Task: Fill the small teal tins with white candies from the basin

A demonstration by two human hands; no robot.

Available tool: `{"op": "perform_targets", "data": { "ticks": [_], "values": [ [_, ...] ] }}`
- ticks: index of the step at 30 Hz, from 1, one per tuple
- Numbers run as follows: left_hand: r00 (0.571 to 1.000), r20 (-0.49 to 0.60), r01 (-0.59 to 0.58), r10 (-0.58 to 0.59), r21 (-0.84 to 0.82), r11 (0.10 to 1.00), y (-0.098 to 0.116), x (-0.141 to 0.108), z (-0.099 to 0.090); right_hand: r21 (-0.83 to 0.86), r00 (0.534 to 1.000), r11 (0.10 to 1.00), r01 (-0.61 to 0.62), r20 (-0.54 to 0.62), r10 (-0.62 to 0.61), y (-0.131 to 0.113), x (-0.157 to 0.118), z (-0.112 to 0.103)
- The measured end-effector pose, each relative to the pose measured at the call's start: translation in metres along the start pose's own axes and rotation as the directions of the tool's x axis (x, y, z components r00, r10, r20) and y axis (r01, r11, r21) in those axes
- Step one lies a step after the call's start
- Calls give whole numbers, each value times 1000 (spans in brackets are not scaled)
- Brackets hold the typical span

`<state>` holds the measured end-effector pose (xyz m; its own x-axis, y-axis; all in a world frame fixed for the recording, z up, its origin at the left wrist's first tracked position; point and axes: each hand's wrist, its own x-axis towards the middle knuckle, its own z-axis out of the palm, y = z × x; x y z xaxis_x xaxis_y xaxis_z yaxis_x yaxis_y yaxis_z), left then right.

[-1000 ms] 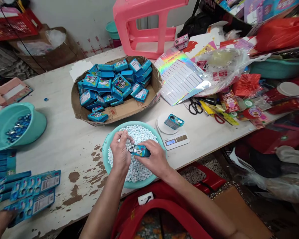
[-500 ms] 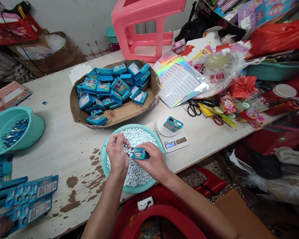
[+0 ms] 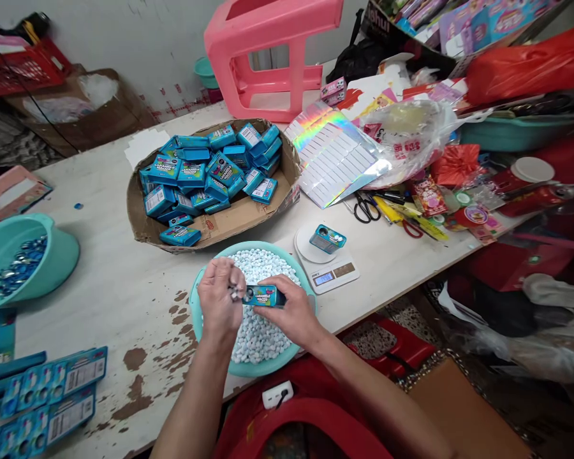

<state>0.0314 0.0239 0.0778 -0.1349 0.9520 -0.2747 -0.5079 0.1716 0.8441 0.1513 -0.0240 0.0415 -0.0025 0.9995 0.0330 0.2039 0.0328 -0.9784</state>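
My left hand [image 3: 220, 296] is closed around several small white candies at the open end of a blue box [image 3: 262, 296]. My right hand [image 3: 294, 310] grips that box from its right side, holding it level. Both hands are over a turquoise basin [image 3: 198, 326] full of white candies [image 3: 263, 338]. Right of the basin, another blue box [image 3: 328, 238] with white candies in its window lies on a white scale [image 3: 337, 275] with a lit display. Behind the basin, a cardboard tray [image 3: 229, 231] holds many closed blue boxes [image 3: 191, 173].
A turquoise tub [image 3: 60, 258] of shiny blue pieces stands at the left, above blue cartons [image 3: 60, 382]. Holographic sheets [image 3: 337, 159], scissors [image 3: 365, 209] and a plastic bag [image 3: 406, 137] lie at the right. A pink stool [image 3: 294, 76] stands behind.
My left hand has drawn in against the box opening, its fingers more curled over the candies. The view has shifted slightly. The hand at the lower left edge is out of view.
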Motion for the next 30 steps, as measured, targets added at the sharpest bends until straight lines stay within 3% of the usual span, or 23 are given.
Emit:
{"op": "perform_targets", "data": {
  "ticks": [4,8,10,13,15,17,21,24,27,30],
  "values": [
    [977,-57,190,-203,-180,965,0,19,-23,111,999,994,2,-52,4,3,-8,-20],
    [851,-57,506,-522,-179,844,-27,28,-46,167,989,986,-17,-143,41,3,-44,-60],
    [846,-26,523,-532,-155,838,-40,26,-52,162,965,985,-59,-244,98,10,-69,-84],
    [860,-55,498,-507,-130,858,-52,25,-53,96,887,976,-198,-407,220,37,-100,-114],
    [842,-65,527,-536,-119,842,-58,27,-49,44,853,949,-313,-426,302,64,-110,-125],
    [839,-70,531,-539,-110,840,-62,32,-44,-9,862,934,-356,-388,325,91,-113,-125],
    [853,-86,509,-515,-84,857,-67,41,-35,-73,913,949,-308,-303,273,125,-110,-108],
    [854,-84,504,-514,-120,856,-67,43,-33,-147,944,955,-259,-250,218,124,-109,-105],
    [844,-68,509,-532,-212,834,-66,42,-34,-240,966,948,-209,-204,161,111,-97,-119],
    [856,-61,470,-513,-322,822,-64,41,-37,-253,930,948,-191,-356,92,105,-56,-137]
  ]
}}
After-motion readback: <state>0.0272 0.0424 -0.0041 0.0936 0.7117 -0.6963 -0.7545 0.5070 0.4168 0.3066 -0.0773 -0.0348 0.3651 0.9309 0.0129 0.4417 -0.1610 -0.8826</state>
